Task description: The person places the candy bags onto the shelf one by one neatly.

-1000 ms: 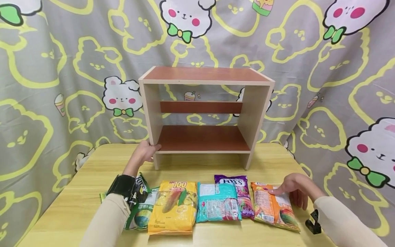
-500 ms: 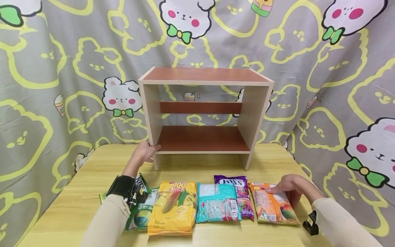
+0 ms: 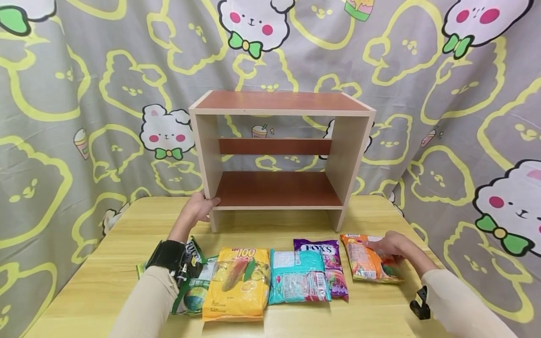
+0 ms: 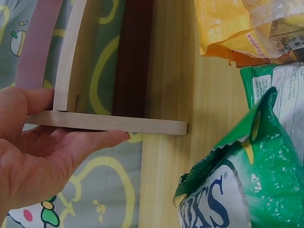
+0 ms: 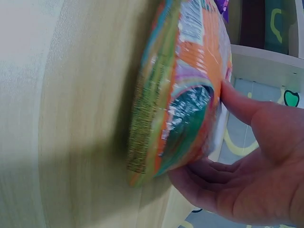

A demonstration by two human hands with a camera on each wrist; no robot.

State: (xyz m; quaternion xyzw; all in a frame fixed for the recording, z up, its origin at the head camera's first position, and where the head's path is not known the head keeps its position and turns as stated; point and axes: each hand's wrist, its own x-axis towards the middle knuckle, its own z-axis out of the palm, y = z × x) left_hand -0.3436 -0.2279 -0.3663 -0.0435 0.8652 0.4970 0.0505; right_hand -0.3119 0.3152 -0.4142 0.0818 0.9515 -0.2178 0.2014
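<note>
A small wooden shelf [image 3: 279, 190] with red-brown boards stands at the back of the table. My left hand [image 3: 198, 207] grips its left side panel low down; in the left wrist view the thumb lies on one face and the fingers on the other. At the right, my right hand [image 3: 390, 246] holds an orange candy bag [image 3: 363, 260] by its right side. Seen from the right wrist, the thumb is on the bag's upper face and the fingers curl under its edge, tilting it above the table.
In a row at the front lie a green Fox's bag [image 4: 266, 175], a yellow Lot 100 bag [image 3: 236, 286], a teal bag [image 3: 297, 277] and a purple Fox's bag [image 3: 336, 277] partly under the teal one. A patterned grey curtain [image 3: 127, 61] hangs behind the table.
My right hand has taken hold of the orange candy bag and moved it up and away from the front edge, toward the shelf. The left hand has stayed on the shelf.
</note>
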